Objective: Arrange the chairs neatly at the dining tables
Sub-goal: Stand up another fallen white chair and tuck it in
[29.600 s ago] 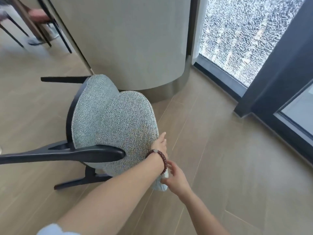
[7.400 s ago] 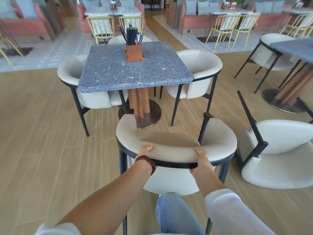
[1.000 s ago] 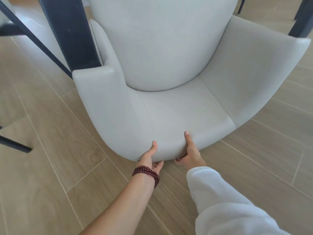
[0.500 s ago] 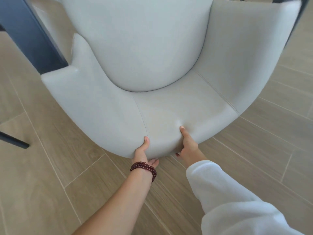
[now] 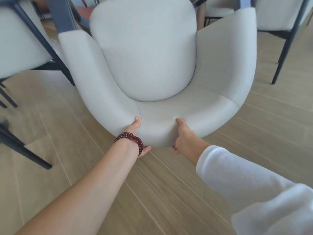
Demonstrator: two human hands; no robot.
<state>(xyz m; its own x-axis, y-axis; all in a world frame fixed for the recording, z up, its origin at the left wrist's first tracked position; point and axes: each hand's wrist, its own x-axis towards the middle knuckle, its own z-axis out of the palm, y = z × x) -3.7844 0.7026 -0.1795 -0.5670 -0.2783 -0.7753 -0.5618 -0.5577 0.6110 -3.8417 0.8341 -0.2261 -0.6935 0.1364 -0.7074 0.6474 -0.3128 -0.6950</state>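
Note:
A cream upholstered chair (image 5: 152,68) with a curved backrest fills the middle of the head view, tipped back toward me so I look down into its round seat. My left hand (image 5: 135,131), with a dark red bead bracelet at the wrist, grips the rim of the backrest, thumb on top and fingers underneath. My right hand (image 5: 183,134), in a white sleeve, grips the same rim a little to the right, thumb pressing into the padding. The chair's legs are mostly hidden behind it.
Another cream chair (image 5: 18,39) with black metal legs stands close on the left. A third cream chair (image 5: 277,16) stands at the upper right, and a table base (image 5: 200,12) shows behind the held chair. Light wooden floor (image 5: 152,192) spreads around me.
The chair's backrest has risen off the floor in both hands, and my view has pulled back, bringing the neighbouring chairs into sight. Both hands keep the same grip.

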